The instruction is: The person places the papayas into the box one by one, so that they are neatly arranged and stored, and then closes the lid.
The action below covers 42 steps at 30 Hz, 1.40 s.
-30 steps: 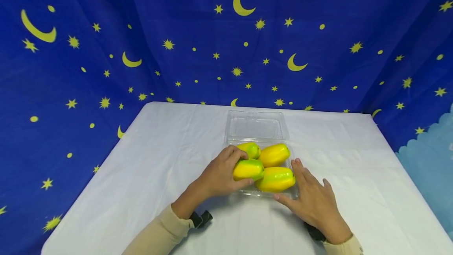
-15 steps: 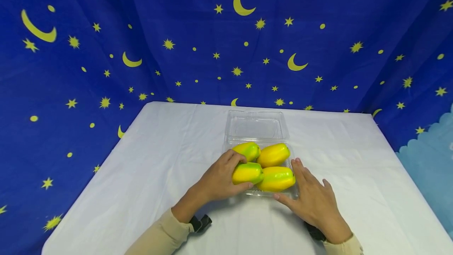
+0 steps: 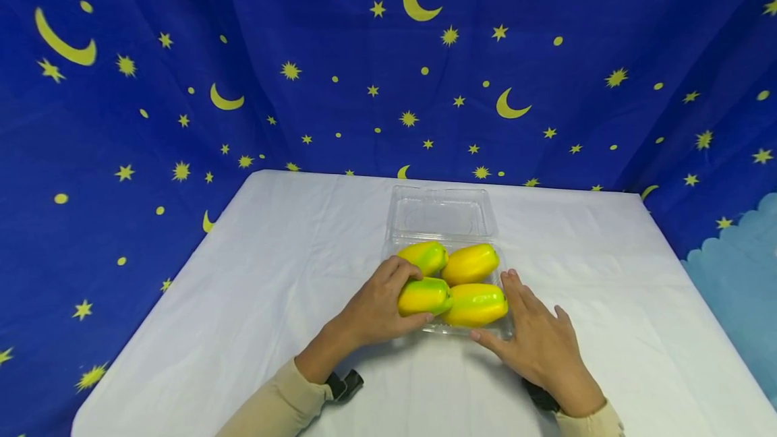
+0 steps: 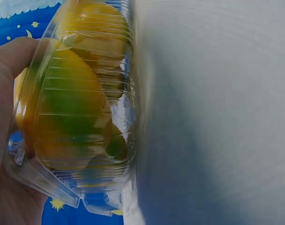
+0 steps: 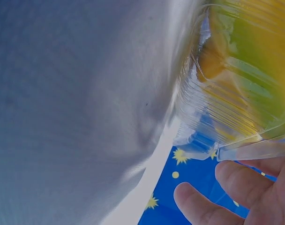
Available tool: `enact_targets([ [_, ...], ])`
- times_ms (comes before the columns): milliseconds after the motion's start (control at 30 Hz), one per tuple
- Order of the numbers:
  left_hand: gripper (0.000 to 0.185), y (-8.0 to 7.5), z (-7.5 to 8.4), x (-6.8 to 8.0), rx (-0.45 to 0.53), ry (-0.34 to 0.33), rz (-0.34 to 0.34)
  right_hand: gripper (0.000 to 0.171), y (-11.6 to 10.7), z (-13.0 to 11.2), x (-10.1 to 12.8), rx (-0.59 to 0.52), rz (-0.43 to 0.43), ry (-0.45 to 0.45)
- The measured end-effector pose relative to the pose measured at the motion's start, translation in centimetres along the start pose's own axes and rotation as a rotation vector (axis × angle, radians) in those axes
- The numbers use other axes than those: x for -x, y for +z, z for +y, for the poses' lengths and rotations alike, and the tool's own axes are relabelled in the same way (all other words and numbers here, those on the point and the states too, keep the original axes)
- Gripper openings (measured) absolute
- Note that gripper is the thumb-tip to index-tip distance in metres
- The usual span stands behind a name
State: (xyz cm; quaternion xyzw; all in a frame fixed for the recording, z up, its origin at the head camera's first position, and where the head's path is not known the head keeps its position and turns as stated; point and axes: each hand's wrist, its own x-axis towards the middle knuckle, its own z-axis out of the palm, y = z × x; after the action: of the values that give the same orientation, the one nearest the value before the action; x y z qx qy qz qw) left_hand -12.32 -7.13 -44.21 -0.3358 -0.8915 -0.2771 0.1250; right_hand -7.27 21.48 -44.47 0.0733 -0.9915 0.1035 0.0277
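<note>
My left hand (image 3: 376,305) fingers curl around the near-left pepper (image 3: 423,295) in the clear box (image 3: 443,214). My right hand (image 3: 537,346) fingers lie straight, touching the box's right edge on the tabletop (image 3: 243,302).

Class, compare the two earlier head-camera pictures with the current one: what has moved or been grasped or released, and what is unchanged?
The left hand eased the near-left pepper slightly down into the clear plastic container beside the other three. It holds that pepper as before. The right hand stays flat against the container's right side; lid open, nothing released.
</note>
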Motion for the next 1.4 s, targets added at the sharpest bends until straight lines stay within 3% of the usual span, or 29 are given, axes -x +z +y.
enact_targets([
  [233,0.058,0.14,-0.08,0.12,0.008,0.008,0.027,0.116,-0.03,-0.04,0.00,0.004,-0.004,0.005],
  [867,0.055,0.07,-0.30,0.21,0.059,-0.027,0.019,0.117,-0.11,0.01,-0.19,-0.006,-0.010,0.005],
  [1400,0.053,-0.50,-0.72,-0.07,0.088,0.007,0.014,0.117,-0.06,0.22,-0.38,-0.016,0.010,-0.007],
])
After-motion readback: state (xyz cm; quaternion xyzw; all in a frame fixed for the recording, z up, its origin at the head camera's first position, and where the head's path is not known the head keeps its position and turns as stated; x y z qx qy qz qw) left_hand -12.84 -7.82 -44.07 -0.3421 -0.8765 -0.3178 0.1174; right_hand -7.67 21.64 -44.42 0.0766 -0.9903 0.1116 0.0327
